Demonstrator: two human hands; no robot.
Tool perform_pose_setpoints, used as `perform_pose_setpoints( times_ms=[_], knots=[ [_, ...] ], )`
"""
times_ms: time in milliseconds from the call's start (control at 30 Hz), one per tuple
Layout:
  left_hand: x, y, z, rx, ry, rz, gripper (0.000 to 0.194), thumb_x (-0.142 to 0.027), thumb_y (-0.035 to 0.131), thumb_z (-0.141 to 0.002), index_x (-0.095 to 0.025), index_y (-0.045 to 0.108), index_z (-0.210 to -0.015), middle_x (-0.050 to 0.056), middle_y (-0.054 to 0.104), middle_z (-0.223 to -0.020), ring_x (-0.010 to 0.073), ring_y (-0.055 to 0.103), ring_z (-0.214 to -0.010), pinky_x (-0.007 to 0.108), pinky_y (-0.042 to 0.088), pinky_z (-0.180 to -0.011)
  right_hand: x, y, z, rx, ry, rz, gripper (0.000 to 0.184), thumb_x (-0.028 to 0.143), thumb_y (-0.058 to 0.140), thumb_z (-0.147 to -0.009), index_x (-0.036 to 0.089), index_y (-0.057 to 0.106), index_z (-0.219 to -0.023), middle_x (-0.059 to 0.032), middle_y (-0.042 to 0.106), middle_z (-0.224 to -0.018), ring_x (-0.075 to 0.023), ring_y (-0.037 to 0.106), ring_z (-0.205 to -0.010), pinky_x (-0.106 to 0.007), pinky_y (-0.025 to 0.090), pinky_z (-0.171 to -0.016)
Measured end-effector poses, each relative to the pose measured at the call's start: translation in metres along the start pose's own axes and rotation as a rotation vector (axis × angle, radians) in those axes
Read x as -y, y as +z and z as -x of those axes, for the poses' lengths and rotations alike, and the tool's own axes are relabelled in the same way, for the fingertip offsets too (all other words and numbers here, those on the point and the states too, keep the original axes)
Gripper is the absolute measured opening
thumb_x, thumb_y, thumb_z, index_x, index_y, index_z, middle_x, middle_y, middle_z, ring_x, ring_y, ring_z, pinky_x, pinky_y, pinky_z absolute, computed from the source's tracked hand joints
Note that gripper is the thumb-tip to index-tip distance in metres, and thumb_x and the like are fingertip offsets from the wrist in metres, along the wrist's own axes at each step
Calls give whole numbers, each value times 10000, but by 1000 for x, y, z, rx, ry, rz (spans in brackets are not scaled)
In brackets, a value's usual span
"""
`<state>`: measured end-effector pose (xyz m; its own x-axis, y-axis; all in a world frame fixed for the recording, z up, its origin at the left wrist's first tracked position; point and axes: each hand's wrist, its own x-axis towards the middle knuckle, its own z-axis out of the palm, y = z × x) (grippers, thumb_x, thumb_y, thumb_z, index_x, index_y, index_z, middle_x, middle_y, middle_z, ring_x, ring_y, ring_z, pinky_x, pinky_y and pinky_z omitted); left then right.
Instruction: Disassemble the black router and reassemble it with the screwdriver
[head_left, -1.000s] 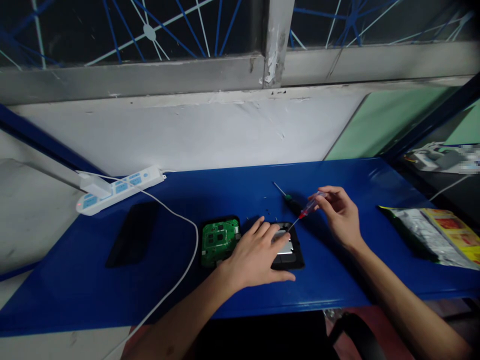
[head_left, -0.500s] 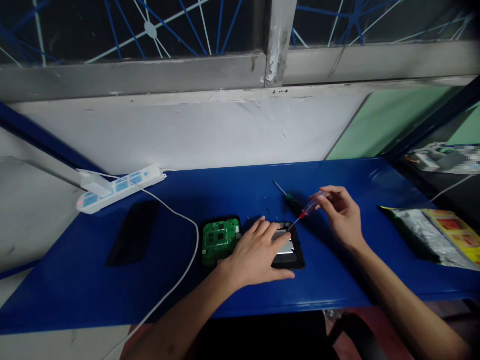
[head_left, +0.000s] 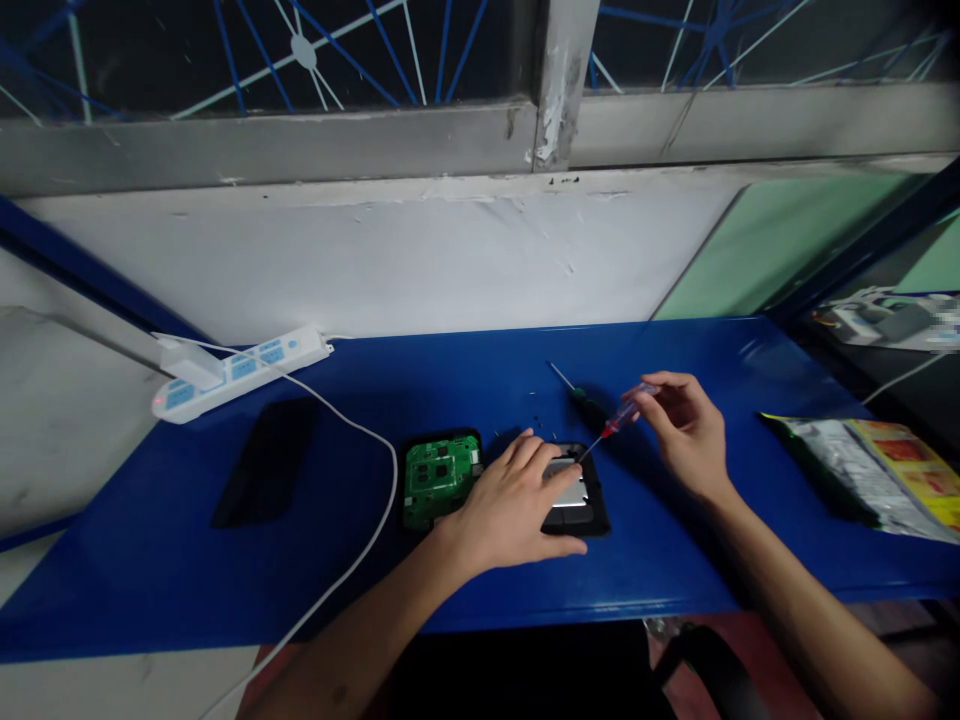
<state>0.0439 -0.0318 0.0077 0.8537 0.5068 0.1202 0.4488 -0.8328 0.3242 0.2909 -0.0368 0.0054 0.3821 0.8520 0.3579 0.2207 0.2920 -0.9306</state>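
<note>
My right hand is closed round the clear purple handle of a screwdriver. Its shaft slants down to the upper right part of a black plastic casing with a silver metal plate in it. Over the left part of that casing lies my left hand, palm down with fingers spread, covering much of it. Just left of this hand, a green circuit board sits in another black housing half. A second screwdriver, with a dark green handle, lies behind the casing. Several tiny screws are scattered nearby.
A white power strip with a plugged-in adapter stands at the back left, its white cable curving across the blue table. A dark flat phone-like slab lies left. On the right is a silver and yellow packet.
Almost nothing differs. The camera view has shifted very slightly; both hands, the screwdriver and the casing keep their places.
</note>
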Motion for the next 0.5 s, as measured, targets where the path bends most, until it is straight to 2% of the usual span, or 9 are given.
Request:
perform_pose_setpoints(
  times_ms=[300, 500],
  knots=[
    [1, -1, 2, -12, 4, 15, 708, -685, 705, -817, -234, 557, -1343, 88, 560, -1344, 306, 461, -1362, 508, 273, -1246, 7, 2, 4, 15, -53, 25, 218, 365, 757, -856, 264, 645, -1013, -12, 739, -835, -160, 696, -691, -295, 592, -644],
    [0, -2, 4, -42, -25, 18, 703, -684, 735, -786, -224, 583, -1295, 97, 562, -1349, 343, 448, -1366, 532, 326, -1211, 12, 2, 7, 154, -155, 28, 207, 286, 702, -909, 270, 653, -1110, -30, 762, -927, -180, 750, -830, -330, 629, -760]
  ],
)
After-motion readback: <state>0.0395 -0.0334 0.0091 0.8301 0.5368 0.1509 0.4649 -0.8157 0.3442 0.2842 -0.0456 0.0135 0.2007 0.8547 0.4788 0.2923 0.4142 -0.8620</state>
